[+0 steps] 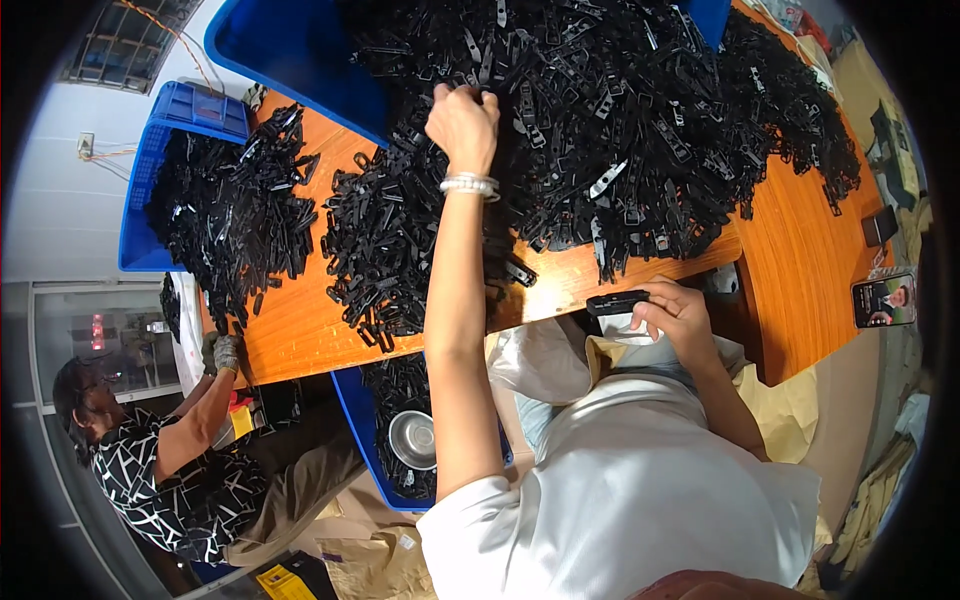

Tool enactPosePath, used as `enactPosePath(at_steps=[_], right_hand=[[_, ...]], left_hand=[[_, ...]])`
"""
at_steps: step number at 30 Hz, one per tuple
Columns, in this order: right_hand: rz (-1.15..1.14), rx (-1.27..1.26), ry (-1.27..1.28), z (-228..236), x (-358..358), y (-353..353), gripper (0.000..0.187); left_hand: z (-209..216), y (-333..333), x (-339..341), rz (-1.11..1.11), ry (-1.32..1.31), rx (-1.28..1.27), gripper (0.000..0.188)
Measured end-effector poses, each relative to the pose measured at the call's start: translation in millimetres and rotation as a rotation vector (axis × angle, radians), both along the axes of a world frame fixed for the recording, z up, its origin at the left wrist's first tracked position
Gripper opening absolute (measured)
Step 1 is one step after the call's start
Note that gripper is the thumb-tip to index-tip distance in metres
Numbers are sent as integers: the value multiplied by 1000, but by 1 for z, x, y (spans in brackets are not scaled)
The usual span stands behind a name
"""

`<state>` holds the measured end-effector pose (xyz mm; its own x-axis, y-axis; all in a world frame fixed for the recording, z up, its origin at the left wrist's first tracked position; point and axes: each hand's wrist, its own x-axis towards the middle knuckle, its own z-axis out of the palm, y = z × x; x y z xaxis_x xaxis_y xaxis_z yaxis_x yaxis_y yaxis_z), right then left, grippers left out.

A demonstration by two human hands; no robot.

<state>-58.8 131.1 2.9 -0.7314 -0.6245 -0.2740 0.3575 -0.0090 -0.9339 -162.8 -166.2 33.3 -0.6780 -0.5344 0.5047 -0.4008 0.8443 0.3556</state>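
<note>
My left hand (462, 128), with a pale beaded bracelet (470, 185) at the wrist, reaches into the large pile of narrow black clip-like plastic pieces (570, 150) on the table. Its fingers are curled down toward the pile, and what they grip, if anything, is hidden. By the table's near edge, my right hand (680, 318) is closed on a black clip-like plastic piece (615, 303), held roughly level between thumb and fingers. Whether it is a single piece or several together, I cannot tell.
A blue bin (290, 70) lies tipped behind the pile; another blue bin (140, 200) spills pieces at left. Below the table edge, a metal bowl (412, 440) sits in a blue crate (350, 420). A phone (884, 301) stands at right. A gloved co-worker (180, 460) sits at left.
</note>
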Motion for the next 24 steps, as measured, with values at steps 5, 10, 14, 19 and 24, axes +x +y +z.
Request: enactPosePath(at_steps=[5, 10, 14, 19, 24], right_hand=[[2, -59, 9, -3, 0, -9, 21], [-25, -159, 212, 8, -17, -12, 21], [-15, -281, 438, 20, -31, -25, 21], [84, -216, 307, 22, -30, -26, 22], [132, -196, 299, 17, -26, -20, 21]], left_hand=[[-2, -7, 42, -125, 239, 232, 15], [12, 34, 103, -496, 231, 1119, 12], [4, 69, 137, -760, 68, 1409, 23], [-18, 89, 148, -776, 293, 1951, 29], [-22, 93, 153, -693, 194, 1663, 24]])
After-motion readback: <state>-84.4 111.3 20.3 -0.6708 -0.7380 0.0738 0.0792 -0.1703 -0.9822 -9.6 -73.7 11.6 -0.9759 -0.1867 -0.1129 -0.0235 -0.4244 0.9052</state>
